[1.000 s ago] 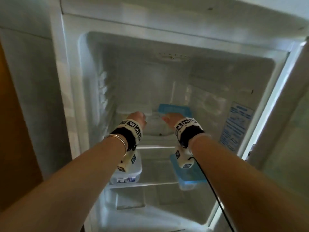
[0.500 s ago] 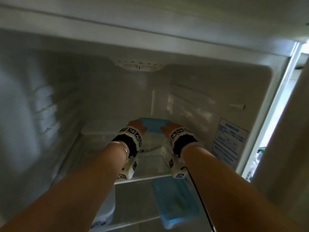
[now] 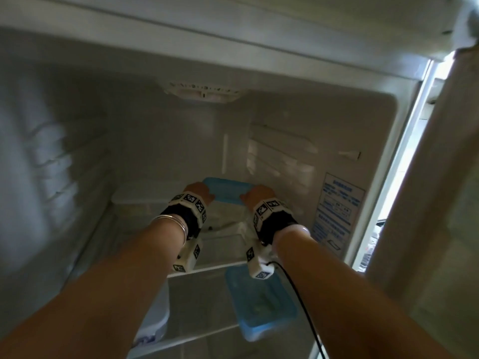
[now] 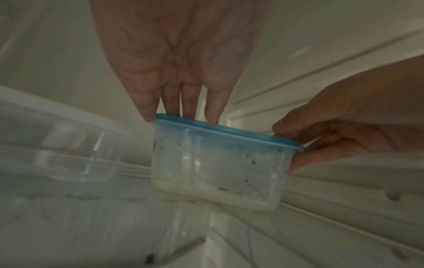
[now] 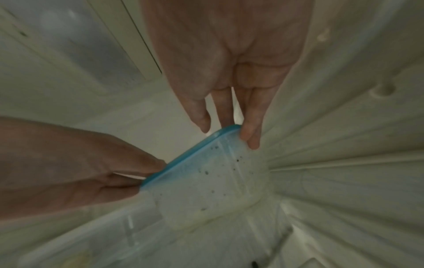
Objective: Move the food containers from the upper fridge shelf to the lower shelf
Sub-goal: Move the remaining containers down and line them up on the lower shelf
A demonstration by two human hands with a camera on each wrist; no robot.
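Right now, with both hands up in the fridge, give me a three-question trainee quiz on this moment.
1. True or false: both the left hand and the right hand hold the blue-lidded container on the upper shelf.
2. Which lies left of that container on the same shelf? A) a clear container with a pale lid B) a bottle C) a bowl of fruit
3. Fill in: on the lower shelf, toward the right, another container has a ____ lid.

Key: 1 true; 2 A; 3 blue.
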